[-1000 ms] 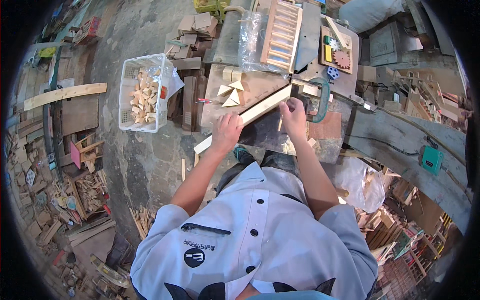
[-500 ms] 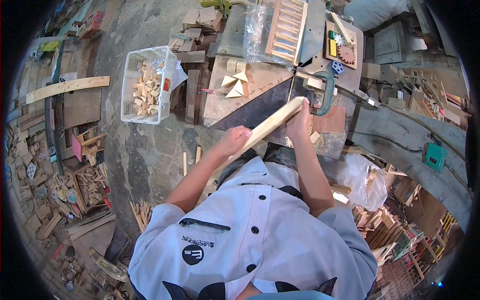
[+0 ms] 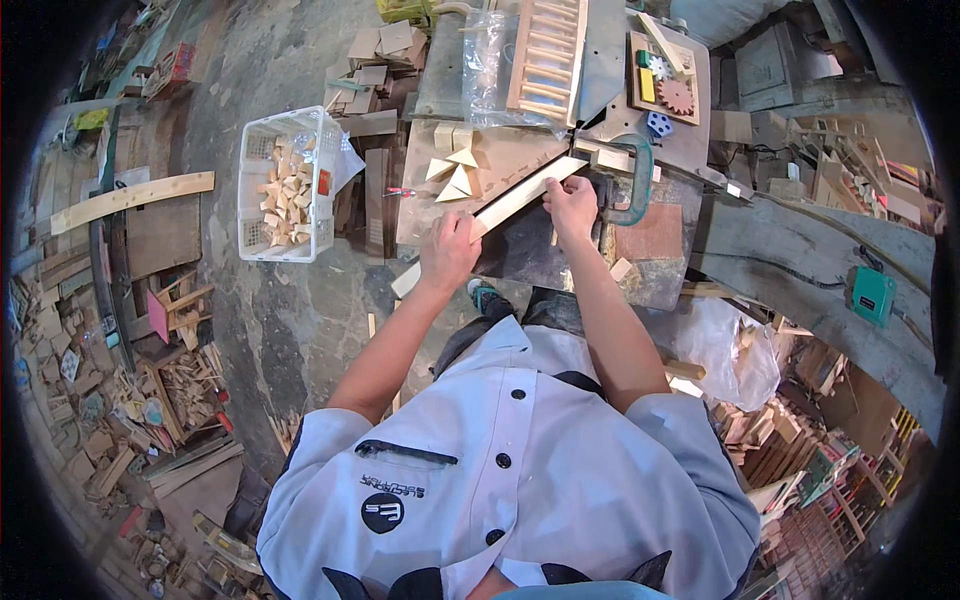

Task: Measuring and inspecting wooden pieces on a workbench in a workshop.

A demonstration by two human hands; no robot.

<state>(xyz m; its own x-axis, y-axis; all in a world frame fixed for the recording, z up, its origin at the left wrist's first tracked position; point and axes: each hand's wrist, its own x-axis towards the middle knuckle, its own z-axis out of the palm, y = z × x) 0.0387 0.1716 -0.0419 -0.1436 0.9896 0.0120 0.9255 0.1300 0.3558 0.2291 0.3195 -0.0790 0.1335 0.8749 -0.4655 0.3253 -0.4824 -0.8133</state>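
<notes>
A long pale wooden strip [image 3: 508, 202] lies diagonally across the near part of the worktable [image 3: 430, 222]. My left hand [image 3: 450, 250] is wrapped round its lower-left portion; my right hand [image 3: 570, 208] grips it near the upper-right end, thumb on top. Just right of that hand are a green clamp-like metal frame [image 3: 632, 208] and small wood offcuts [image 3: 610, 158]. Left of the strip's far end sit several wooden triangles [image 3: 450, 172] and small blocks [image 3: 450, 135]. Whether anything else is under my right fingers is too small to tell.
A white crate [image 3: 322, 215] of wood pieces stands on the floor at left. A slatted wooden frame [image 3: 543, 60], plastic wrap [image 3: 482, 70] and a gear-puzzle board [image 3: 670, 90] occupy the table's back. Scrap wood piles surround me; a green box [image 3: 872, 295] is at right.
Half a second ago the strip was nearer me with its right end lifted; now it has moved forward and left onto the table. Both hands moved with it, still gripping.
</notes>
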